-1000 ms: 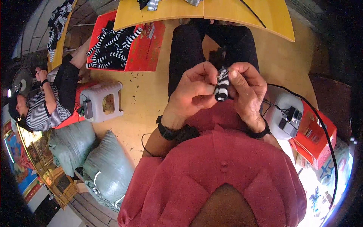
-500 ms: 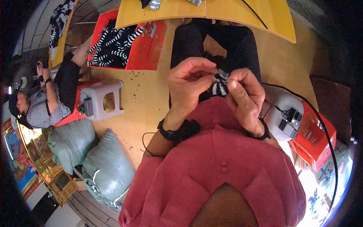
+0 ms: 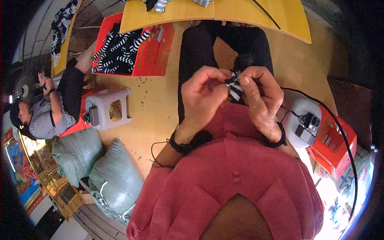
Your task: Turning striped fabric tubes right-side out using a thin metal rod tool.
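Observation:
A small black-and-white striped knit piece (image 3: 235, 95) hangs between my hands, in front of my red top and above my lap. My left hand (image 3: 204, 92) is closed on its left side, with thumb and curled fingers pressed together. At the upper right edge of the knit, my right hand (image 3: 262, 94) pinches it between thumb and forefinger. The fingers cover much of the piece, so its full shape stays hidden. Each wrist wears a black band.
A red box (image 3: 158, 50) of striped knit pieces stands at the far left, beside a yellow table (image 3: 172, 12). A co-worker (image 3: 54, 114) sits at left near a grey stool (image 3: 106, 108). Green sacks (image 3: 116, 174) lie below. Right: another stool (image 3: 298, 116), a red crate (image 3: 336, 140), a black cable (image 3: 340, 132).
Both hands shift slightly, and the knit piece has turned between them, its stripes now slanting. My left fingers curl in more closely. The whole view has tilted a little.

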Tool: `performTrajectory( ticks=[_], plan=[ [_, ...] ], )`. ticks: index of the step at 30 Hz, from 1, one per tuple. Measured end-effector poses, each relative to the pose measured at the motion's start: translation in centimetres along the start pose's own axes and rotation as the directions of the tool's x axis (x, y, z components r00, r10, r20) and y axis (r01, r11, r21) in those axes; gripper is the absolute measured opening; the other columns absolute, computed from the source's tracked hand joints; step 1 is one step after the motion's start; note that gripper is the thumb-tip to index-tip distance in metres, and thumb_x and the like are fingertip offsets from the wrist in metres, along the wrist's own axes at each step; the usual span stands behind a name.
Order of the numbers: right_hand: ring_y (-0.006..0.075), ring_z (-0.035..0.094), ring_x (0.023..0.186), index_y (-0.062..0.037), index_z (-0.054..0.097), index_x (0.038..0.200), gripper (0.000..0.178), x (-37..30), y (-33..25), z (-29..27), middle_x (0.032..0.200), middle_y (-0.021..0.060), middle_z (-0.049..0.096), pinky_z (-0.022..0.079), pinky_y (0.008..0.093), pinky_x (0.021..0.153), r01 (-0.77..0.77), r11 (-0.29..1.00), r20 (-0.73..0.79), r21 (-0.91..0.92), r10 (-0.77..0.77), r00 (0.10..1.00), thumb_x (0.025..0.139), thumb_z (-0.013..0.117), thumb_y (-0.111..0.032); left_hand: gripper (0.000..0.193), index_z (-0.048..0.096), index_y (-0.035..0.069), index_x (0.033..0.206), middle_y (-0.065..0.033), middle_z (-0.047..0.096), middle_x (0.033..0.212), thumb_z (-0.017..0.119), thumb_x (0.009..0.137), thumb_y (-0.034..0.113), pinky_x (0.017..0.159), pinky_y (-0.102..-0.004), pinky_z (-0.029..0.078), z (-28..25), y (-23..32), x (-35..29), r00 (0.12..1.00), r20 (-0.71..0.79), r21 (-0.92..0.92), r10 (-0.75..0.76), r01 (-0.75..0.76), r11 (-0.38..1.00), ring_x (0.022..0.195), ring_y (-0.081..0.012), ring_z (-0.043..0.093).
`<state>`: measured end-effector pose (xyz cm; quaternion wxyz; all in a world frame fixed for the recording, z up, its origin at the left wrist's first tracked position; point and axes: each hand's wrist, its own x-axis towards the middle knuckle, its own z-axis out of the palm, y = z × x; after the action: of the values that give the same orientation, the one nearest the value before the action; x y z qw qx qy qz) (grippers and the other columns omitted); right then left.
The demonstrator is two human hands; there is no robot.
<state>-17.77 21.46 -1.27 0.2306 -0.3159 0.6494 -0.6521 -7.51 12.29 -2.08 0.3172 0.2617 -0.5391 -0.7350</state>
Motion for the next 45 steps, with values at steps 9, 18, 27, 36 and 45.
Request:
performTrajectory(
  ticks=[9,18,27,36,45],
  plan=[
    [0.0067,0.051,0.068,0.0010,0.057,0.086,0.007,0.2,1.2,1.2,0.074,0.0014,0.058,0.044,0.0209,0.062,-0.121,0.983,-0.034,0.137,0.127,0.991,0.085,0.058,-0.006,0.008,0.052,0.005,0.085,-0.0064,0.056,0.073,0.052,0.080,-0.002,0.034,-0.0214,0.029,-2.0,-0.9,1.5,0.899,0.272,-0.577,-0.343,0.437,0.690,0.038,-0.0076,0.041],
    [0.0032,0.048,0.059,-0.0002,0.056,0.089,0.007,1.1,1.9,1.6,0.074,-0.0006,0.056,0.039,0.0171,0.051,-0.135,0.944,-0.010,0.300,0.145,0.989,0.087,0.056,-0.007,0.016,0.049,0.006,0.093,-0.0048,0.053,0.074,0.051,0.080,-0.003,0.037,-0.0222,0.032,-2.1,-0.8,1.6,0.885,0.437,-0.638,-0.158,0.430,0.639,0.041,-0.0095,0.041],
    [0.0027,0.041,0.050,-0.0003,0.056,0.087,0.008,0.4,-0.2,0.9,0.069,-0.0018,0.054,0.033,0.0172,0.044,-0.115,0.923,-0.010,0.368,0.128,0.992,0.088,0.055,-0.008,0.023,0.058,-0.002,0.092,-0.0085,0.061,0.078,0.063,0.071,-0.009,0.050,-0.0235,0.048,-1.2,-0.1,1.3,0.987,0.016,-0.186,-0.160,0.160,0.969,0.057,-0.0127,0.057],
    [0.0015,0.040,0.056,-0.0033,0.055,0.087,0.010,0.0,0.4,0.7,0.069,-0.0042,0.052,0.034,0.0170,0.048,-0.181,0.943,0.041,0.280,0.177,0.983,0.089,0.055,-0.013,0.013,0.059,-0.004,0.086,-0.0076,0.062,0.079,0.060,0.074,-0.010,0.057,-0.0204,0.049,-0.4,0.2,0.9,0.987,-0.027,0.119,0.160,-0.155,0.981,0.063,-0.0090,0.058],
    [0.0045,0.047,0.066,-0.0001,0.056,0.087,0.009,0.8,2.4,1.5,0.072,-0.0010,0.055,0.042,0.0196,0.059,-0.053,0.993,-0.088,0.103,0.062,0.994,0.087,0.056,-0.010,0.012,0.056,0.001,0.084,-0.0052,0.058,0.070,0.056,0.074,-0.007,0.038,-0.0197,0.034,-0.8,0.0,1.8,0.962,0.038,-0.350,-0.270,0.266,0.898,0.043,-0.0063,0.044]
  ],
)
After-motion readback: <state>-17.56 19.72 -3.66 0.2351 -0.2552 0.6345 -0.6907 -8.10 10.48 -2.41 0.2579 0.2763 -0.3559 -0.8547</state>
